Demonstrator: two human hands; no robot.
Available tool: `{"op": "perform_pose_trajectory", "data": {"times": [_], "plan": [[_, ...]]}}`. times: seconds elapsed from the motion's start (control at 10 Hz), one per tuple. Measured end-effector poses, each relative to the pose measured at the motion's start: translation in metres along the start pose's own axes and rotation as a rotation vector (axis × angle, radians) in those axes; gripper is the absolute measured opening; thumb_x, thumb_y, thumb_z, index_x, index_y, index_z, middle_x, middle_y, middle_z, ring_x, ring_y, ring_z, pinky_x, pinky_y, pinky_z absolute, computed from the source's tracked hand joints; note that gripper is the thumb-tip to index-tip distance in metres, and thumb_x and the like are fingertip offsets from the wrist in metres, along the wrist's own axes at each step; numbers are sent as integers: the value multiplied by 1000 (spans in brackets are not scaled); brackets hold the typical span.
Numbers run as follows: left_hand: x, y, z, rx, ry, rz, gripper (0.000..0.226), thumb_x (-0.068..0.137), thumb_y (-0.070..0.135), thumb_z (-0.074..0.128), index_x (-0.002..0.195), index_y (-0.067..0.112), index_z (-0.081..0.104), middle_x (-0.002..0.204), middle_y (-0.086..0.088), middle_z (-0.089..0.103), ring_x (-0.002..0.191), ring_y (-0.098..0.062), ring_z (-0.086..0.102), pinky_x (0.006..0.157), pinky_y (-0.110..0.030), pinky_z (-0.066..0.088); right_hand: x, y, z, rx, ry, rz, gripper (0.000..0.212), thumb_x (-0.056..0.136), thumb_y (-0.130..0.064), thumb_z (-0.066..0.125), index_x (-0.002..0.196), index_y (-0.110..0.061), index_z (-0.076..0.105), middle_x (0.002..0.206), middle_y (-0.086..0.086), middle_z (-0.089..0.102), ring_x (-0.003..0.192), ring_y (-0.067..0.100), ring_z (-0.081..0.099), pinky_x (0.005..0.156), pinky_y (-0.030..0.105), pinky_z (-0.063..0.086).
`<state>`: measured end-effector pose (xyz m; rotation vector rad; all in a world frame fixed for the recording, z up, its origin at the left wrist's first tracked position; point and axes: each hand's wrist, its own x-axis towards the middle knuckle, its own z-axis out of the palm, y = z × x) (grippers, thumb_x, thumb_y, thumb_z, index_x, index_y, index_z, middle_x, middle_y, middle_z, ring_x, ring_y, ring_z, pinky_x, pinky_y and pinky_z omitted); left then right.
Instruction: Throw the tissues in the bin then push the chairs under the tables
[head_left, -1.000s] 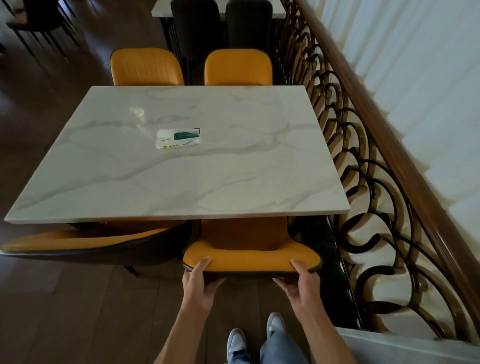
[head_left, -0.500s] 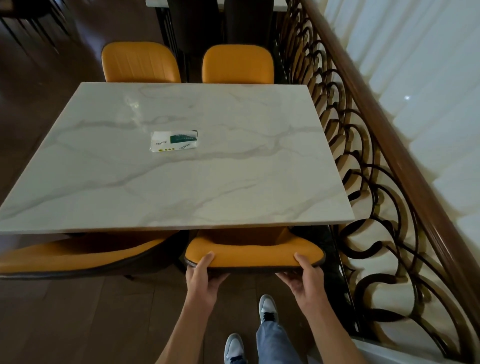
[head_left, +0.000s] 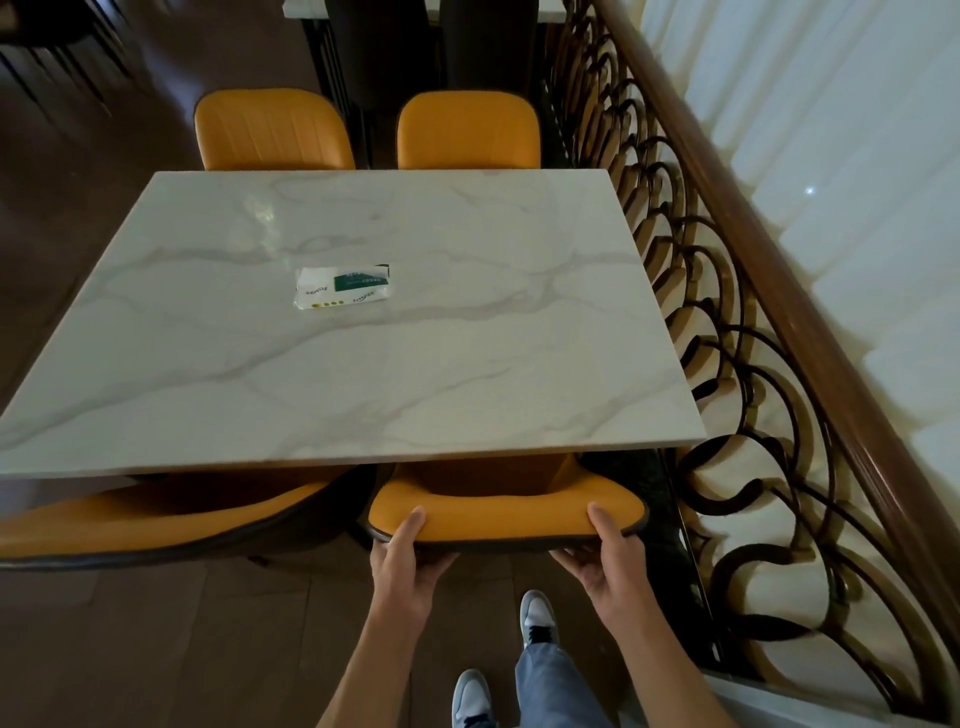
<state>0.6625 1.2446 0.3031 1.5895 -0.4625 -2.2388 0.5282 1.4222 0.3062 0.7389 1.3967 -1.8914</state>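
Left hand (head_left: 404, 564), right hand (head_left: 605, 558) grip chair back (head_left: 506, 514); chair seemingly further under table (head_left: 363, 364) than before.

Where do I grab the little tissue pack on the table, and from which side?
Pinch the tissue pack across its two long edges, coming straight down from above. It lies flat on the marble table with nothing touching it, so only its top and thin sides are reachable.

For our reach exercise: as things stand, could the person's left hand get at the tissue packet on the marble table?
Probably not yet: the left hand grips the orange chair's backrest, and the tissue packet lies mid-table.
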Motion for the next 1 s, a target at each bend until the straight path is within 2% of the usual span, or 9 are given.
{"op": "perform_pose_trajectory", "data": {"times": [0.1, 0.3, 0.4, 0.5, 0.6, 0.7, 0.8, 0.9, 1.0], "plan": [[-2, 1, 1, 21, 0, 2, 52, 88, 13, 69, 131, 20, 40, 122, -14, 51, 117, -39, 51, 81, -56, 53, -3, -2, -1, -3, -12, 21, 49, 92, -19, 65, 136, -10, 46, 125, 25, 58, 107, 42, 63, 68, 48, 61], [-7, 3, 2, 81, 31, 12, 54, 89, 20, 70, 134, 21, 40, 115, -13, 52, 109, -38, 53, 87, -63, 52, -4, -4, -2, -28, -18, 71, 49, 93, -29, 65, 134, -13, 46, 124, 26, 58, 107, 44, 62, 82, 54, 57], [-11, 5, 1, 245, 112, 119, 75, 89, 27, 70, 151, 25, 27, 139, -15, 46, 116, -38, 53, 94, -58, 51, -7, 0, -2, -78, 28, 49, 53, 93, -33, 64, 138, -20, 41, 125, 22, 58, 111, 41, 60, 95, 59, 51], [-20, 10, -2, 611, 199, 363, 89, 91, 34, 67, 158, 26, 8, 163, -8, 23, 144, -37, 30, 111, -54, 34, -12, -1, -5, -338, 142, -149, 76, 95, -32, 61, 155, -24, 15, 150, 19, 40, 133, 40, 44, 108, 58, 40], [-26, 15, -1, 823, 137, 636, 89, 91, 36, 67, 157, 28, 8, 164, -6, 21, 149, -31, 20, 114, -57, 31, -14, -6, -1, -809, 165, -409, 82, 97, -34, 56, 158, -19, 4, 165, 17, 9, 149, 39, 18, 114, 57, 29], [-40, 24, 10, 979, 48, 855, 89, 89, 43, 65, 157, 32, 7, 165, 0, 17, 151, -25, 12, 116, -59, 24, -23, -20, 17, -1085, 146, -639, 77, 95, -41, 55, 157, -17, 15, 165, 19, 10, 149, 39, 18, 113, 61, 30], [-57, 39, 25, 1176, 38, 1099, 90, 90, 51, 60, 157, 32, 4, 167, 2, 6, 153, -19, 2, 120, -51, 14, -44, -40, 41, -1164, 39, -846, 81, 94, -52, 50, 157, -17, 13, 165, 15, 12, 150, 33, 16, 117, 58, 25], [-83, 69, 43, 1272, 36, 1318, 89, 88, 63, 47, 158, 33, 0, 167, 2, -6, 152, -15, -11, 121, -46, 8, -73, -70, 66, -1216, -14, -1084, 86, 88, -68, 36, 157, -24, 6, 167, 8, 5, 152, 29, 10, 118, 54, 14], [-116, 99, 59, 1291, 43, 1539, 88, 86, 65, 41, 158, 32, 2, 167, -1, -8, 152, -16, -14, 121, -45, 7, -104, -95, 87, -1244, -55, -1255, 88, 86, -75, 25, 156, -32, -6, 166, -3, -9, 152, 21, -6, 119, 49, 1]]}}
